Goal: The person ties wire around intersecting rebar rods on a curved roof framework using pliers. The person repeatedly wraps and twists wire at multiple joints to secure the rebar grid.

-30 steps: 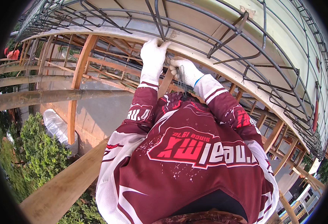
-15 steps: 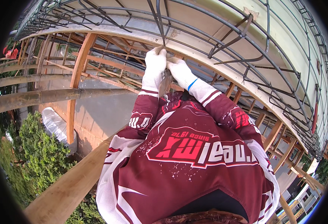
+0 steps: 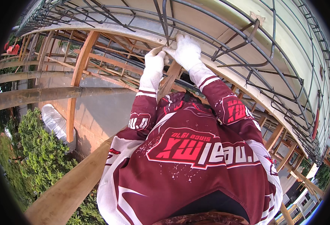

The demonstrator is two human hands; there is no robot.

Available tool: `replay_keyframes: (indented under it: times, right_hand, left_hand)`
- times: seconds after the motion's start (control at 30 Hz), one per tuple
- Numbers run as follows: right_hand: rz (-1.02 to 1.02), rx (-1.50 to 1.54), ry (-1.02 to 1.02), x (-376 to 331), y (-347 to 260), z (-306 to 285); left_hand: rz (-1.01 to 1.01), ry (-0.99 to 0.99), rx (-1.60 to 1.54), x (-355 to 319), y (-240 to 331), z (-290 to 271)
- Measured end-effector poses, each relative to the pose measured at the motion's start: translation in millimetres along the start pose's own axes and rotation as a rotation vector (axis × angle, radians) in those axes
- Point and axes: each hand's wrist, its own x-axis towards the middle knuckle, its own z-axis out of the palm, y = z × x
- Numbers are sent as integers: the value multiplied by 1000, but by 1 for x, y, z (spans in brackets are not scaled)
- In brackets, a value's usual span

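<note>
Both my hands wear white knit gloves and meet at the edge of the pale formwork board [image 3: 142,35], just under the lower end of the steel stirrup bars [image 3: 164,18]. My left hand [image 3: 154,63] is closed in a pinch, fingertips up against the board's edge. Whatever sits in that pinch is too small or covered to make out. Beside it, my right hand [image 3: 185,51] has its thumb and forefinger pressed together, touching the left fingertips; its other fingers curl near the lower bar. Anything between them is hidden.
A long rebar cage [image 3: 244,35] curves over the formwork above my hands. Wooden props [image 3: 83,60] and bamboo poles [image 3: 60,96] stand at left; a thick bamboo pole [image 3: 69,178] runs beside me. Green bushes [image 3: 41,150] and a white-wrapped bundle [image 3: 55,122] lie far below.
My right hand has turned and moved up and to the right, its back now raised beside the bars. My left hand has shifted slightly down. A wooden post shows more between my wrists.
</note>
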Motion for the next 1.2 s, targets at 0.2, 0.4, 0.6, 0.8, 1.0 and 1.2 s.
replay_keyframes:
  times: [0.2,0.4,0.6,0.8,1.0,1.2]
  right_hand:
    - [7,22,-63,6,1,0]
    - [46,113,-84,9,8,8]
    - [48,119,-62,10,5,12]
    - [85,127,-91,13,8,9]
    - [33,191,-59,13,12,7]
    - [43,191,-109,17,14,0]
  left_hand:
    - [-72,9,-10,0,5,0]
    - [-171,-62,-236,9,-3,3]
    - [-181,-125,-258,15,8,7]
    - [-199,-65,-211,16,14,13]
    - [-124,-51,-49,21,14,14]
    - [-90,-60,28,21,22,16]
